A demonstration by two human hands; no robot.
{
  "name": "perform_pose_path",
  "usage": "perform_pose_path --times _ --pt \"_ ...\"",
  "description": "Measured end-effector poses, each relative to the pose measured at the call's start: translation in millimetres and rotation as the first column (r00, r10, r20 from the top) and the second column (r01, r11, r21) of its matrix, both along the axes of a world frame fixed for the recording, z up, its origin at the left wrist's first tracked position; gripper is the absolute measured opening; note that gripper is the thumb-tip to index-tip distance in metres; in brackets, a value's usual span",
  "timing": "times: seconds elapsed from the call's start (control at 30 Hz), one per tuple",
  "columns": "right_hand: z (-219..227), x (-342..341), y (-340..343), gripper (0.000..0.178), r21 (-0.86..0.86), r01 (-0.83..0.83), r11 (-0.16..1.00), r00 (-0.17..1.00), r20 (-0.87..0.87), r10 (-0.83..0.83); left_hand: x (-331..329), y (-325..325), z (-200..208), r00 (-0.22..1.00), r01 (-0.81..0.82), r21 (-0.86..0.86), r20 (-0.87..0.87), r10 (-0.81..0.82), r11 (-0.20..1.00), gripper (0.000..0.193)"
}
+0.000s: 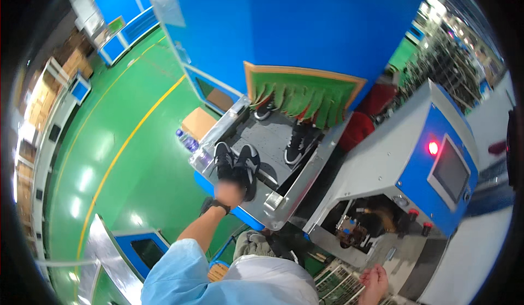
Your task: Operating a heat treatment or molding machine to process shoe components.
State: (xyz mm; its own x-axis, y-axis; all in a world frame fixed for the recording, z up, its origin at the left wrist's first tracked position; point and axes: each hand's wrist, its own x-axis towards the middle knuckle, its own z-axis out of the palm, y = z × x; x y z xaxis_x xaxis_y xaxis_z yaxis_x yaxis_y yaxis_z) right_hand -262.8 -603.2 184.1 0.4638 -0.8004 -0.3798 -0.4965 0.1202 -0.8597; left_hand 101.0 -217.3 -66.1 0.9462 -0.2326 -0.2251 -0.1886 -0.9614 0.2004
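My left hand (229, 193) is at the near end of two black sneakers with white-grey trim, a left one (222, 158) and a right one (247, 163), lying side by side. It looks compact and closed around their near ends, though its fingers are blurred. The pair lies on the near left part of a grey metal conveyor bed (240, 133). Down at the lower right, my right hand (374, 283) is loosely curled beside a wire rack (339, 281), with nothing visible in it.
More black shoes, including one sneaker (295, 146), sit near the green strip curtain (305, 100) of a tall blue machine (295, 21). A clear bottle (187, 140) and a cardboard box (198, 123) stand left of the bed. At right stands a machine with a dark screen (451, 169).
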Motion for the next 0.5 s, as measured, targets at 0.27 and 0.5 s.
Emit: perform_pose_path --times 0.27,0.5 --pt "-20.3 51.6 2.9 0.038 -0.112 -0.396 0.912 0.918 -0.014 0.397 -101.1 84.9 51.2 0.996 -0.031 -0.245 0.073 0.05 0.969 0.031" --pt "-59.9 60.8 -11.9 0.035 -0.082 -0.612 0.787 0.791 -0.093 0.605 -259.4 259.1 115.0 0.89 -0.456 -0.188 -0.098 0.446 0.87 0.033"
